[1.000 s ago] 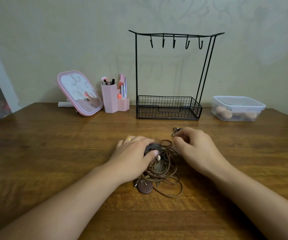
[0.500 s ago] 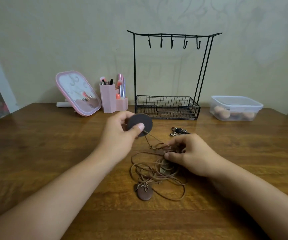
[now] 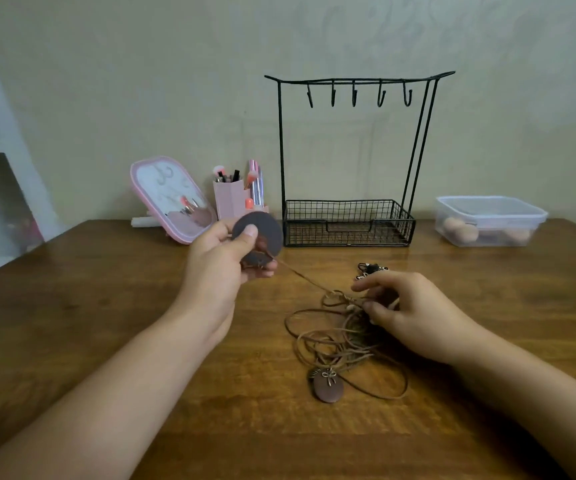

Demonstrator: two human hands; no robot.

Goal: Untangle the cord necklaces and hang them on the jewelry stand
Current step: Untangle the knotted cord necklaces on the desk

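Left hand raised off the worktop, thumb and curled fingers pinching a dark round pendant; its cord runs taut down to the tangle. Right hand low, fingertips pinching the top of the cord tangle, which lies on the worktop at centre. Oval pendant lies at the tangle's near edge. Small dark clasp bits just behind right hand. Stand at back, hooks bare, wire basket at base. Pink cup holds brushes. Lidded clear box holds sponges. Pink mirror left.
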